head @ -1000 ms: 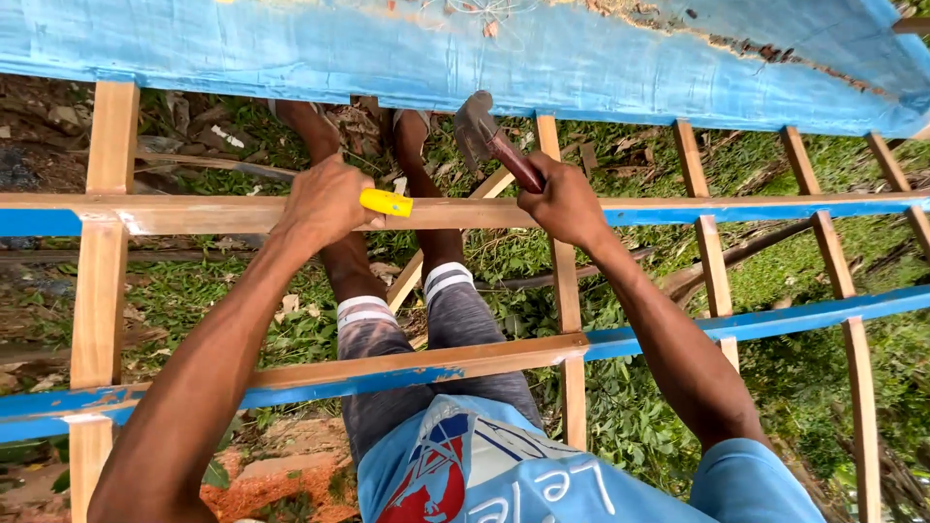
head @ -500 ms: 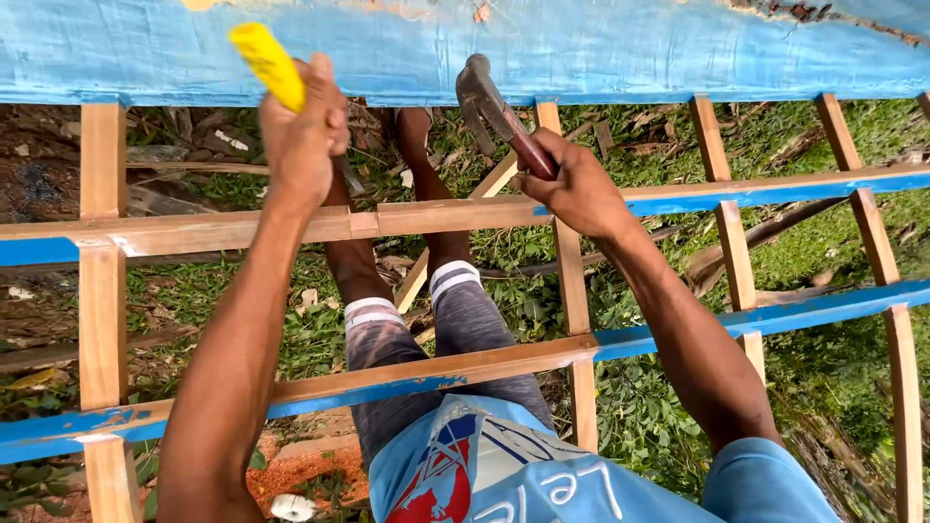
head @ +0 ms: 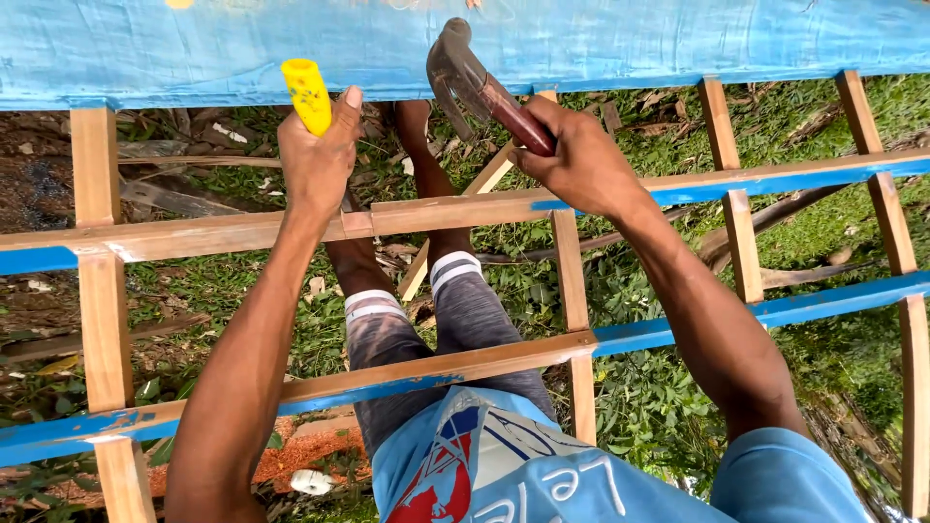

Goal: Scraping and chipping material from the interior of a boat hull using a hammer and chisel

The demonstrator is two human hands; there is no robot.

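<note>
Now the left hand (head: pixel 318 160), clamped on a yellow-handled tool (head: pixel 306 94), has risen off the wooden rail (head: pixel 465 211) toward the blue plank (head: pixel 601 44), while the right hand (head: pixel 579 160) keeps gripping the claw hammer (head: pixel 475 82) above that rail.

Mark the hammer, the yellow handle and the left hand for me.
hammer (head: pixel 455 66), head view, on its metal head.
yellow handle (head: pixel 306 92), head view, on the part above the fist.
left hand (head: pixel 318 167), head view, on the back of the hand.
</note>
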